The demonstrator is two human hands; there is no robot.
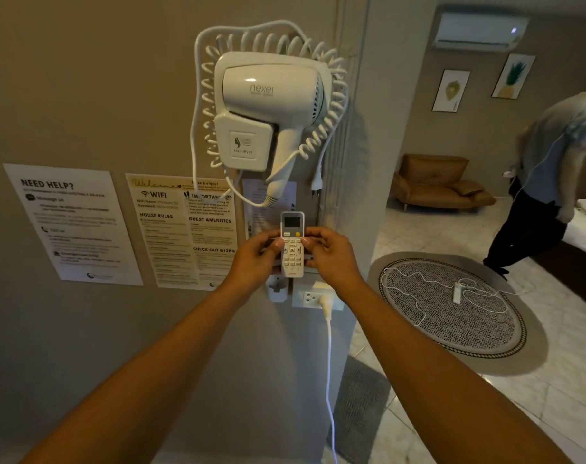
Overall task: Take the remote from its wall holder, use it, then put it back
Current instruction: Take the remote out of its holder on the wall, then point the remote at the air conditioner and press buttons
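A slim white plastic remote [292, 244] is held upright between the two hands, in front of the wall. It is pinched at its left edge by the thumb and fingers of the left hand [256, 259] and at its right edge by those of the right hand [328, 254]. A small grey screen, a yellow round button and rows of pale keys are seen on its face. Just below the hands, a white moulded wall holder [277, 291] is fixed beside a socket [313, 298]. Above the hands, a glossy white hair dryer [268, 105] with a coiled cord is mounted.
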